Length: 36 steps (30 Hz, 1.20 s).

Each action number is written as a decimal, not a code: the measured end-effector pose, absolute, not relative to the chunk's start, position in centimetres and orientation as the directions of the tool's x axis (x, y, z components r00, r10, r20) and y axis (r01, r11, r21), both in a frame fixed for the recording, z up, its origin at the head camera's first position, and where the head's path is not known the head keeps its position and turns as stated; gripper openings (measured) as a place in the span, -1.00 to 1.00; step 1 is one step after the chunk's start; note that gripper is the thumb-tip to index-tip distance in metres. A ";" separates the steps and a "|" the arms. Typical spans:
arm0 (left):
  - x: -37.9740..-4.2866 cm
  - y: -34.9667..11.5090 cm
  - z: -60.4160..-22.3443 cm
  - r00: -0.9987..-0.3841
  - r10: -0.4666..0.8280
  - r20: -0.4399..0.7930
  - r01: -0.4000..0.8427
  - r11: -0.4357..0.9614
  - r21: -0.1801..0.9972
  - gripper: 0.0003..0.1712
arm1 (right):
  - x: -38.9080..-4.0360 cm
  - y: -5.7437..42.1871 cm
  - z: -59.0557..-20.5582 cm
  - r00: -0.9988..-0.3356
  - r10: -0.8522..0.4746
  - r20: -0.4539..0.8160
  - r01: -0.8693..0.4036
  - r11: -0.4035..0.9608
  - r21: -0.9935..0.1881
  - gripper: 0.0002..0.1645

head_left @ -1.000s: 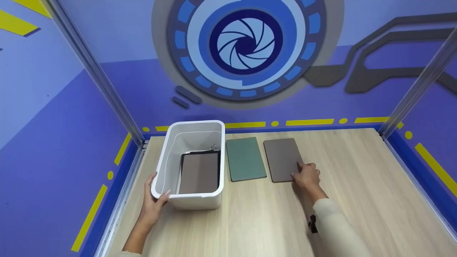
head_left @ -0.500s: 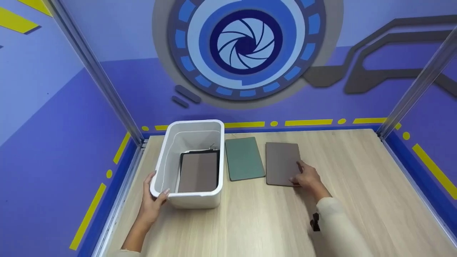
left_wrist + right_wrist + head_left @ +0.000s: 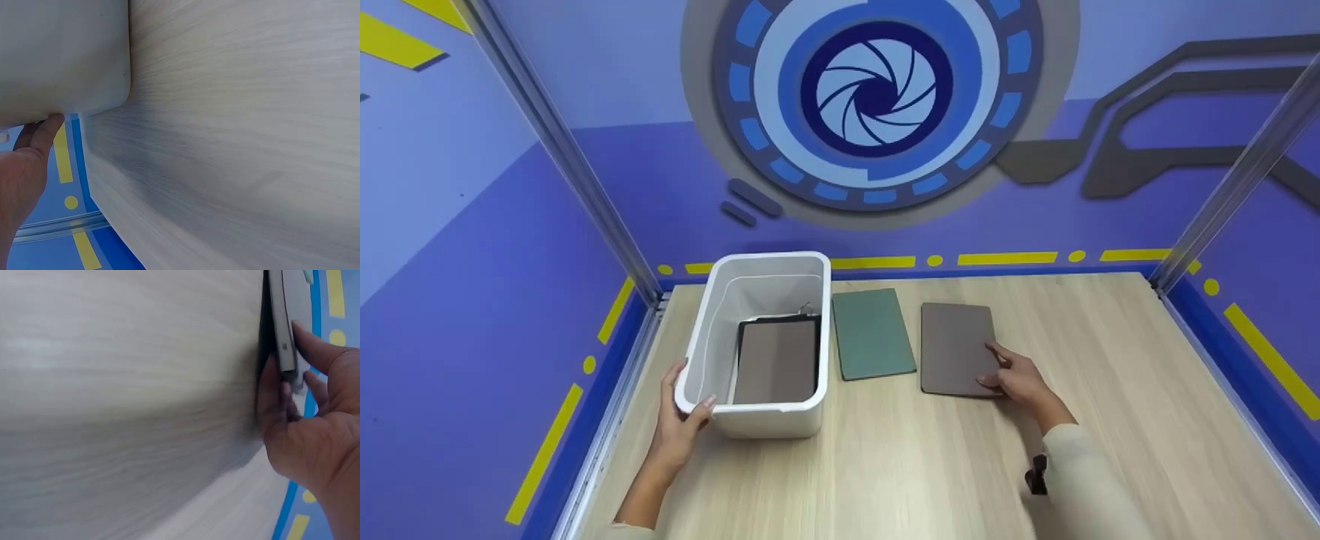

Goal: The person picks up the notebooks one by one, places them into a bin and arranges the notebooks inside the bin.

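Observation:
My left hand (image 3: 675,431) holds the near left corner of a white plastic bin (image 3: 771,409), thumb on the rim and fingers outside its left wall. My right hand (image 3: 1024,382) grips a thin brown notebook (image 3: 956,349) by its right edge near the lower corner. In the right wrist view the thumb lies over the cover and other fingers reach under the notebook (image 3: 283,332), whose pale edge and rounded corner face the camera. A green notebook (image 3: 874,334) lies flat between bin and brown notebook. Inside the bin another brown notebook (image 3: 777,364) rests on something black.
The wooden tabletop (image 3: 885,465) meets a blue printed back wall (image 3: 900,232). Metal frame posts (image 3: 600,195) stand at both back corners. A black clip-like piece (image 3: 1037,474) hangs by the right sleeve (image 3: 1087,472).
The brown notebook has slid right and toward me with my right hand, widening its gap from the green notebook. My left hand and the bin hold nearly still.

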<state>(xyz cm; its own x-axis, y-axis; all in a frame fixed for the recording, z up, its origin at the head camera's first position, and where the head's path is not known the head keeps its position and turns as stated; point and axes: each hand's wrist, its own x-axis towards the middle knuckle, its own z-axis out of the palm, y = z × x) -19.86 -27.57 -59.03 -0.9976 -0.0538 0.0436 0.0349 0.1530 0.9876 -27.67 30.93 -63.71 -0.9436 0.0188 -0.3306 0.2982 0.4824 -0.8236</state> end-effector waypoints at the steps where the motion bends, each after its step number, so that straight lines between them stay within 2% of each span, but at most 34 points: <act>1: -19.8 -27.5 -59.0 -0.997 -0.054 0.046 0.037 0.158 0.987 -0.05 | -27.7 31.1 -63.8 -0.943 0.015 -0.332 0.299 0.477 -0.827 0.10; 12: -19.7 -27.3 -59.0 -0.996 -0.062 0.070 0.059 0.174 0.983 -0.05 | -27.7 31.5 -63.4 -0.942 0.051 -0.331 0.311 0.500 -0.809 0.03; 36: -19.8 -27.6 -58.9 -0.998 -0.049 0.035 0.026 0.170 0.985 -0.06 | -28.0 31.3 -63.9 -0.938 0.040 -0.345 0.323 0.469 -0.822 0.01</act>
<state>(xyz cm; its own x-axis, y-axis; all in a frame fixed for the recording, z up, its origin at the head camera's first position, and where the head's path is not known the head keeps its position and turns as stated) -19.80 -27.55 -58.90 -0.9982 -0.0491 0.0345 0.0257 0.1697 0.9852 -28.02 31.31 -63.89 -0.9377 0.0404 -0.3451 0.3227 0.4694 -0.8219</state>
